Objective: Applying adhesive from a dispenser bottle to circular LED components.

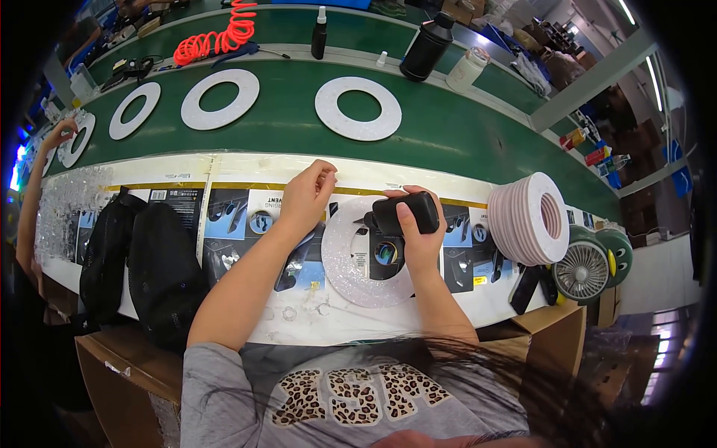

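My right hand (417, 237) grips a black handheld tool (404, 214), held sideways over a white ring-shaped disc (351, 269) lying on the bench in front of me. My left hand (308, 196) is raised just left of the tool, thumb and fingertips pinched together above the disc's far edge; whether something tiny sits between them I cannot tell. The disc rests on printed sheets (239, 216) covering the bench.
Three white rings (358, 109) lie on the green belt (448, 134) beyond. A stack of rings (529, 218) and a small green fan (583, 270) stand at right. Two black bags (160, 272) sit at left. Dark bottles (426, 46), an orange coiled hose (216, 37) and another person's hand (61, 133) are farther off.
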Action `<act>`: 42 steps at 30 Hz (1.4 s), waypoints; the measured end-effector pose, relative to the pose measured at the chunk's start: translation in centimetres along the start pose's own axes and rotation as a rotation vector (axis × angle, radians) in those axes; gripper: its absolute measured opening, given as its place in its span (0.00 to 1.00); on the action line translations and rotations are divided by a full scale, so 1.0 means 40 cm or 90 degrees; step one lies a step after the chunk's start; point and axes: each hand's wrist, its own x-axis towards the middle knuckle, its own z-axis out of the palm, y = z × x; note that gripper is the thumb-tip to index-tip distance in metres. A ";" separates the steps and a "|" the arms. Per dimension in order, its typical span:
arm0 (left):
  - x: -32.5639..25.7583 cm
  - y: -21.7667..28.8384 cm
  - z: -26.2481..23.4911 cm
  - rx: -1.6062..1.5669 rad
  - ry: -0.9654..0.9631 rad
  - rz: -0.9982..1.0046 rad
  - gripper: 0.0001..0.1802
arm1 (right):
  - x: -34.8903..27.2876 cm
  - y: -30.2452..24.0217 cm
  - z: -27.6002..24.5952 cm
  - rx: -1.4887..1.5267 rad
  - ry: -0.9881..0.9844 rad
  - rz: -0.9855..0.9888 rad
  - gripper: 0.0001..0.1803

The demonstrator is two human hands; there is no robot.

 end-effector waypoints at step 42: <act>-0.007 -0.001 -0.006 0.022 -0.022 -0.033 0.09 | 0.006 -0.002 -0.008 0.005 0.047 0.019 0.16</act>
